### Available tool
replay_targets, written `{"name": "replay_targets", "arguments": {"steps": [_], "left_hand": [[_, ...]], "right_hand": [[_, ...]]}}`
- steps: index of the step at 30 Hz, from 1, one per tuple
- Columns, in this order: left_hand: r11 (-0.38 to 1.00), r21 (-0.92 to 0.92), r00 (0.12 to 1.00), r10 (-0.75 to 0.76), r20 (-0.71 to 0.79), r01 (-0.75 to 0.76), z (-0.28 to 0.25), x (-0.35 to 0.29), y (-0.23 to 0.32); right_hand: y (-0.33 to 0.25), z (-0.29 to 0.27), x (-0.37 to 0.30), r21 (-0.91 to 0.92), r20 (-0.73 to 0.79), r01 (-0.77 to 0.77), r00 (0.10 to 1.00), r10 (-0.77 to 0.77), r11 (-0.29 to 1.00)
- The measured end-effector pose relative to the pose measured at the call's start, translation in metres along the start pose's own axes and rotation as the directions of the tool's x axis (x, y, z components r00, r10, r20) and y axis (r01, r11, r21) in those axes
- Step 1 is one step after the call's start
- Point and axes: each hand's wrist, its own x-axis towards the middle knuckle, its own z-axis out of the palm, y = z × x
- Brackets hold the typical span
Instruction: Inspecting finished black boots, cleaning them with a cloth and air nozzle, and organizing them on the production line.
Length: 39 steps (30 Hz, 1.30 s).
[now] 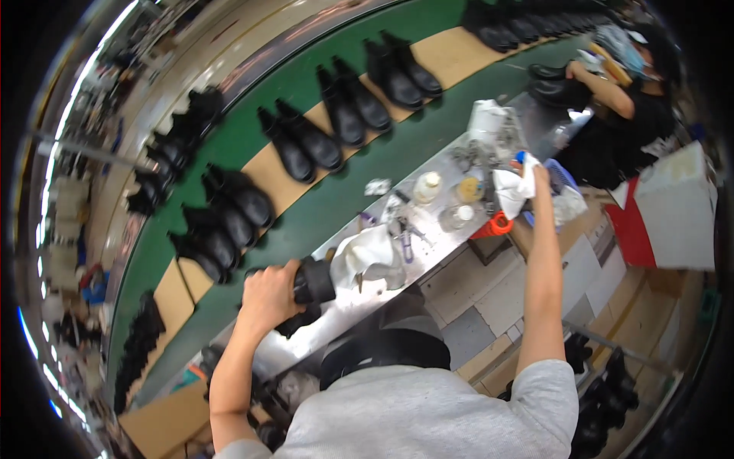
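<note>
Left fingers (290, 273) grasp 1 black boot (315, 281); right hand (540, 178) clutches white cloth (510, 193). Risk: clear bottle (459, 217) (cap seating unclear) could topple if the cloth sweeps low.

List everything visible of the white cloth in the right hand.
The white cloth looks like soft fabric, crumpled and unevenly folded, with no marks I can make out. The right hand grips its upper right part; the rest hangs loose, close to an orange-red item. A small blue item shows near its top; whether they touch is unclear.
</note>
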Motion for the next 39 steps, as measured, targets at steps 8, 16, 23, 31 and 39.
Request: {"name": "replay_targets", "arguments": {"steps": [8,16,23,31,39], "left_hand": [[0.999,0.012,0.998,-0.047,-0.028,0.048,0.029,-0.01,-0.018],[0.984,0.003,0.983,0.178,-0.04,-0.178,0.047,-0.002,-0.037],[0.981,-0.047,0.982,0.185,-0.046,-0.187,0.053,-0.011,-0.049],[0.965,-0.012,0.964,0.263,-0.023,-0.263,0.054,-0.007,-0.057],[0.943,-0.012,0.942,0.331,-0.057,-0.332,0.061,-0.008,-0.067]], "right_hand": [[0.041,0.088,-0.176,-0.749,0.441,0.618,0.735,-0.515,0.241],[-0.009,0.012,-0.029,-0.496,-0.042,-0.045,0.999,0.028,0.867],[-0.069,0.229,-0.22,-0.542,0.716,0.509,0.696,0.05,0.669],[0.001,0.373,-0.354,-0.457,0.822,0.215,0.473,0.317,0.863],[-0.006,0.389,-0.378,-0.443,0.838,0.573,0.538,0.092,0.69]]}}
